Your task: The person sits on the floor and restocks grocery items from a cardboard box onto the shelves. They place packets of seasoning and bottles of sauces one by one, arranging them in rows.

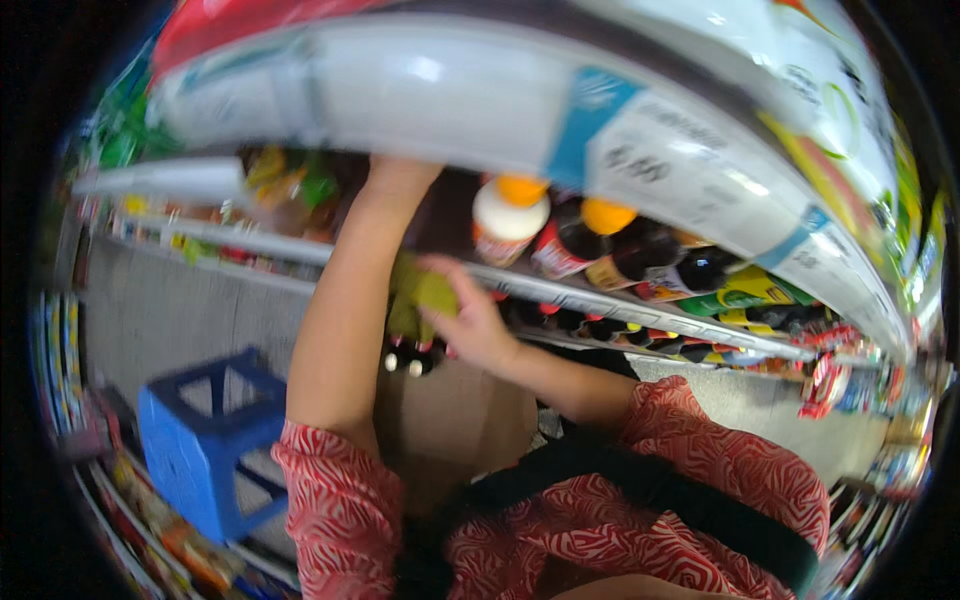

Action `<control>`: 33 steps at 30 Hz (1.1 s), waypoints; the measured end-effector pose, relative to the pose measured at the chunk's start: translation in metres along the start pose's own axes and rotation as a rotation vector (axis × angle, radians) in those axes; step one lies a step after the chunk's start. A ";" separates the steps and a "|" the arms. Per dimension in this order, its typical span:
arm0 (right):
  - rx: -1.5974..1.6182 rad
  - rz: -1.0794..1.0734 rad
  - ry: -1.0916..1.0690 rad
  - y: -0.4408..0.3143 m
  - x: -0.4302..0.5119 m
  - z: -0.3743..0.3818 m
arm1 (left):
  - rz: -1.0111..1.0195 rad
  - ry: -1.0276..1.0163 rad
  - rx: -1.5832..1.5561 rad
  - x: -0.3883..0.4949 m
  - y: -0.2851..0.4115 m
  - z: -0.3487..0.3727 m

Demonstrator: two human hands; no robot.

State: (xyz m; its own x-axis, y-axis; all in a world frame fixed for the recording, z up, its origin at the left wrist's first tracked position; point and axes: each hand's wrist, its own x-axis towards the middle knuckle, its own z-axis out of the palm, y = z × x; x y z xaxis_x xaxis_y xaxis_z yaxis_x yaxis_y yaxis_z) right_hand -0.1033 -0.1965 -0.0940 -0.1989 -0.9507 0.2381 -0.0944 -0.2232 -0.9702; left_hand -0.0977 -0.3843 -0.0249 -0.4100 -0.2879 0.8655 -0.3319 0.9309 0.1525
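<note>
My left forearm [337, 300] reaches up under the upper shelf's white price rail [450, 90]. That rail hides my left hand, so whatever it touches is out of sight. At the front edge of the shelf below, my right hand [476, 319] grips an olive-green cloth [427, 292]. Right of my left wrist, on this lower shelf, stand a white bottle with an orange cap [510, 221] and a dark bottle with an orange cap [574, 240]. Beneath the cloth, several dark bottles [409, 356] show at the brown cardboard box [450, 409].
A blue plastic stool [195, 442] stands on the grey floor [202, 307] to my left. Yellow-green packages [289, 187] lie further left on the shelf. More bottles [600, 326] line the shelf below. White bags [817, 90] overhang at upper right.
</note>
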 end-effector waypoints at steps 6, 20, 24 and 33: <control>0.143 -0.124 0.174 -0.039 -0.006 0.006 | -0.430 -0.157 -0.214 -0.029 0.074 -0.137; -0.578 0.653 -0.805 0.131 -0.117 0.054 | -1.304 -0.836 -0.226 -0.337 0.136 -0.128; -0.522 0.635 -0.771 0.204 -0.144 0.051 | -1.335 -0.891 -0.236 -0.395 0.137 -0.085; -0.585 0.631 -0.673 0.257 -0.157 0.038 | -1.221 -0.855 -0.274 -0.453 0.118 -0.032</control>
State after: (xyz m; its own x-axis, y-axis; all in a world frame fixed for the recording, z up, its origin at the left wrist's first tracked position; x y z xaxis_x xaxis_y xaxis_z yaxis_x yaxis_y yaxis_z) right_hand -0.0597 -0.1127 -0.3823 0.1832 -0.8208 -0.5411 -0.6472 0.3136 -0.6949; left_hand 0.0762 -0.1372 -0.3840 -0.3959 -0.8416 -0.3675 -0.6989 0.0165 0.7150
